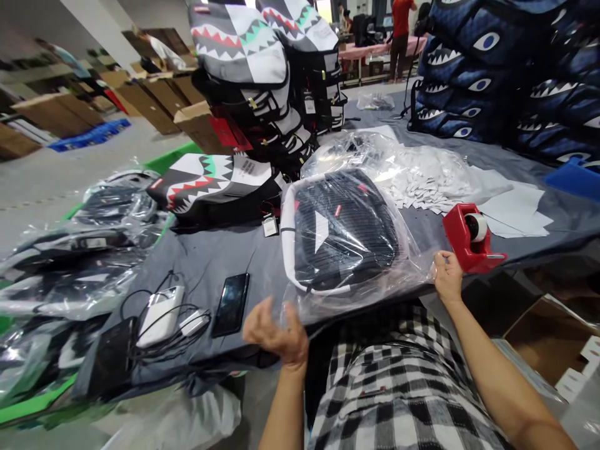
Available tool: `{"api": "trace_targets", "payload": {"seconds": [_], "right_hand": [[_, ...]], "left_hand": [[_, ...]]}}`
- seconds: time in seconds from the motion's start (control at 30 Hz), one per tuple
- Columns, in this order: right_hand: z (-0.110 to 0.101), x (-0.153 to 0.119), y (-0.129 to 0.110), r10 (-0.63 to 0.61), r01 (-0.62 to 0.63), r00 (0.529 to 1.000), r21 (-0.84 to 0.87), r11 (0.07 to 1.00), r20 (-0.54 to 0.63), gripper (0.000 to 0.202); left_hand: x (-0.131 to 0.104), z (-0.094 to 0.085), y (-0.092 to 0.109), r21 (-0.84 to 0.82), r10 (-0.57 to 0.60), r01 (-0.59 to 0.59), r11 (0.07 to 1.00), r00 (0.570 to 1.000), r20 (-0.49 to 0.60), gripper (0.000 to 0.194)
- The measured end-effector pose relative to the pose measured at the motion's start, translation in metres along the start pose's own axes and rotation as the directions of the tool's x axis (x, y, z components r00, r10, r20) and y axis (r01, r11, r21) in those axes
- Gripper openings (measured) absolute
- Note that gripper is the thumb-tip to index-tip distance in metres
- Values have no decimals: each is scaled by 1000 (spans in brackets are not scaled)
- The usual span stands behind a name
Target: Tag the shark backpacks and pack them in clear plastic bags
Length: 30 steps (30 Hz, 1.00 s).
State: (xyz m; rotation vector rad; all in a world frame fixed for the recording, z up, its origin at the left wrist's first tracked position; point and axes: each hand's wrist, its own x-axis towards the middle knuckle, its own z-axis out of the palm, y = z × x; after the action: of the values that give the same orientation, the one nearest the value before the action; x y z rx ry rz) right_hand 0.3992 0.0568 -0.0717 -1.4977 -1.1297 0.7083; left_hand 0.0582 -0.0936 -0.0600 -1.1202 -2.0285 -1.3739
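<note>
A black and white backpack [344, 228] lies inside a clear plastic bag [412, 265] at the front of the grey-covered table. At the bag's right corner, my right hand [449, 275] pinches the plastic, close to a red tape dispenser [469, 240]. My left hand [276, 331] is raised by the bag's lower left corner, blurred, its fingers apart and nothing seen in them. To the left of the bag, a black phone [231, 305] lies on the table.
White power bank [160, 315] with cables at the left front. Shark-mouth backpacks [239, 47] are stacked behind; one [215, 187] lies left. Blue backpacks [473, 75] stand back right. White paper slips [431, 178] lie behind the bag. Wrapped bags [84, 250] fill the left side. People are farther off.
</note>
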Motion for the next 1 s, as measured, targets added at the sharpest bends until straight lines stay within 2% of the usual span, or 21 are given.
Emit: {"api": "trace_targets", "payload": {"seconds": [0.03, 0.07, 0.1, 0.13, 0.17, 0.2, 0.3, 0.43, 0.5, 0.6, 0.67, 0.8, 0.83, 0.9, 1.0], "right_hand": [[-1, 0, -1, -10, 9, 1000, -25, 1000, -8, 51], [-1, 0, -3, -19, 18, 1000, -44, 999, -17, 51], [-2, 0, -5, -25, 23, 999, -53, 998, -21, 50], [-3, 0, -6, -28, 26, 999, -51, 998, -20, 50], [-3, 0, -7, -29, 29, 999, -44, 999, -15, 50], [-3, -1, -8, -30, 30, 1000, -36, 999, -6, 49], [-3, -1, -10, -26, 26, 1000, -29, 999, 18, 48], [-2, -2, -8, -12, 12, 1000, -21, 1000, 10, 50], [-1, -1, -6, -5, 4, 1000, 14, 1000, 20, 51], [-2, 1, -2, 11, -13, 999, 48, 999, 48, 52], [-2, 4, -1, 29, -31, 998, 25, 999, 55, 52], [-2, 15, -5, 59, -41, 986, -116, 992, 158, 50], [-2, 17, -6, 59, -31, 980, -148, 989, 189, 49], [-2, 20, -7, 52, -8, 973, -194, 981, 226, 45], [-6, 19, -11, 52, 18, 961, -249, 968, 271, 36]], "left_hand": [[-1, 0, 14, -16, 209, -208, 978, 977, 39, 32], [-2, 0, 28, -67, 391, -386, 920, 916, 93, 29], [-2, 2, 41, -129, 531, -516, 847, 835, 146, 27], [-2, 4, 52, -179, 619, -593, 785, 761, 196, 28], [-2, 7, 61, -207, 657, -623, 754, 714, 243, 30], [-1, 9, 68, -217, 658, -622, 752, 695, 288, 32], [3, 14, 74, -207, 607, -576, 791, 696, 383, 31], [10, 11, 70, -270, 611, -549, 791, 688, 391, 14], [18, 12, 69, -325, 590, -493, 807, 688, 422, 10], [37, 22, 70, -366, 509, -359, 859, 687, 520, 18], [49, 33, 70, -364, 454, -281, 888, 660, 598, 26], [63, 49, 66, -392, 431, -191, 900, 527, 733, 36], [64, 51, 64, -405, 434, -173, 898, 507, 745, 38], [64, 51, 61, -428, 441, -148, 892, 499, 746, 39], [61, 50, 58, -454, 448, -127, 882, 526, 723, 40]]}}
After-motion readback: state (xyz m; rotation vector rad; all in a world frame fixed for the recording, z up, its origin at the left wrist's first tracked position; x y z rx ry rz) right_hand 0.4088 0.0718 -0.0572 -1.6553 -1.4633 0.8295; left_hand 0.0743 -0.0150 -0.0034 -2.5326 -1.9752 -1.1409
